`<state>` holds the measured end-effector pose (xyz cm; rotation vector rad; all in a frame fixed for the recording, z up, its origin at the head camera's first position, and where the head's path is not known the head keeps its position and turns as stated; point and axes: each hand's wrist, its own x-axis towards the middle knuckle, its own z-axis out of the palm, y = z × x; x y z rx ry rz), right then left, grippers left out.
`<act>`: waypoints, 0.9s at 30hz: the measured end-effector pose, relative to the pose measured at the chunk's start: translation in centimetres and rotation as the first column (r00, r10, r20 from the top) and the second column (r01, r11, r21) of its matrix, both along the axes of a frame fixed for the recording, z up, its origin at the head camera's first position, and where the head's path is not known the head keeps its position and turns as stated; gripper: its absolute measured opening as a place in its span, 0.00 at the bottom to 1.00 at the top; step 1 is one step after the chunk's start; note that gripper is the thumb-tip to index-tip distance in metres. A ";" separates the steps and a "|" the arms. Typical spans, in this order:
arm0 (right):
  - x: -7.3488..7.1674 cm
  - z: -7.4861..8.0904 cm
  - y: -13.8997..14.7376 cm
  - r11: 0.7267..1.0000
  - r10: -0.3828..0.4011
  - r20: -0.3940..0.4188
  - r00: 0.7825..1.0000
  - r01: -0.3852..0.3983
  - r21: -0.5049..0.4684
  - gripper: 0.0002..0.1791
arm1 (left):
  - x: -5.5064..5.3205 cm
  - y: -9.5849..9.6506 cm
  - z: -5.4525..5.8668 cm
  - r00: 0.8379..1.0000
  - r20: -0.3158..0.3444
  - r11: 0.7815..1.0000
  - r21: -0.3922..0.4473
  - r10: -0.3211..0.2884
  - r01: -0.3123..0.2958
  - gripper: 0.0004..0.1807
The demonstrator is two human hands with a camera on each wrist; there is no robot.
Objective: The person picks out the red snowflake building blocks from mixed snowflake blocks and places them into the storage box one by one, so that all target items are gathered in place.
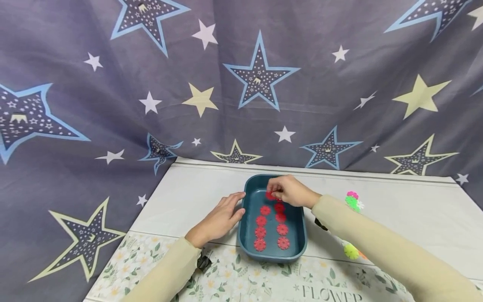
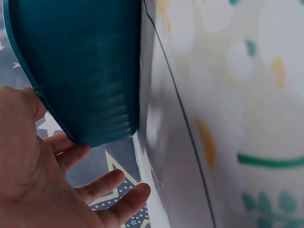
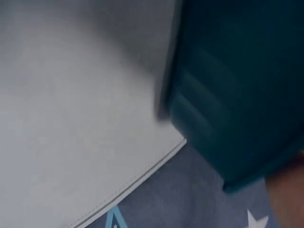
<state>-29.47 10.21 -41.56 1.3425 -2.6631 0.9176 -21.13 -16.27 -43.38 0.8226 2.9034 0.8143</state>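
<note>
A dark teal rectangular tub (image 1: 272,254) stands on the table, with red snowflake-shaped plastic discs (image 1: 260,232) in two rows on its floor. My right hand (image 1: 291,191) is over the tub's far end and pinches a red disc (image 1: 269,195), partly hidden by the fingers. At the tub's left side, my left hand (image 1: 222,217) touches the rim with its fingers spread loosely. The left wrist view shows that hand (image 2: 52,180) against the tub's outer wall (image 2: 95,71). Only a blurred edge of the right hand (image 3: 287,194) appears in the right wrist view.
Right of the tub lie pink, green and white discs (image 1: 353,201), and a yellow disc (image 1: 351,251) beside an orange one near the right sleeve. The table has a white surface (image 1: 407,218) and a floral front part. A star-patterned curtain (image 1: 234,121) hangs behind.
</note>
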 end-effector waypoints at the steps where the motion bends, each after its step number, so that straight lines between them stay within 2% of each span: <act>1: -0.1 -0.1 -0.3 1.000 0.014 0.010 1.000 -0.014 0.009 0.10 | 0.0 0.0 0.1 1.000 0.005 1.000 0.000 -0.001 0.001 0.28; 5: -0.3 -0.4 -1.0 0.997 0.052 0.070 0.996 -0.055 0.046 0.10 | 0.1 0.2 0.1 1.000 0.012 1.000 -0.006 -0.004 0.004 0.28; 8: -0.2 -0.7 -1.2 0.995 0.049 0.084 0.995 -0.056 0.081 0.10 | 0.1 0.4 0.1 1.000 0.022 1.000 -0.012 -0.007 0.008 0.28; 17: 0.3 -1.2 -1.1 0.990 -0.007 -0.011 1.000 0.009 0.143 0.07 | 0.1 1.0 0.1 0.999 0.017 0.999 -0.014 -0.033 0.034 0.28; 22: 0.4 -1.2 -1.1 0.985 -0.024 -0.031 0.999 0.029 0.168 0.07 | 0.1 0.9 0.1 0.999 0.013 0.999 -0.026 -0.029 0.029 0.28; 25: 0.6 -0.6 -1.0 0.990 -0.035 -0.064 0.997 0.043 0.135 0.07 | 0.1 0.9 0.2 1.000 -0.011 0.999 -0.046 -0.015 0.015 0.28; 27: 0.9 0.5 -0.9 0.994 -0.043 -0.106 0.993 0.053 0.094 0.07 | 0.2 0.8 0.6 0.999 -0.040 0.998 -0.056 0.008 -0.010 0.29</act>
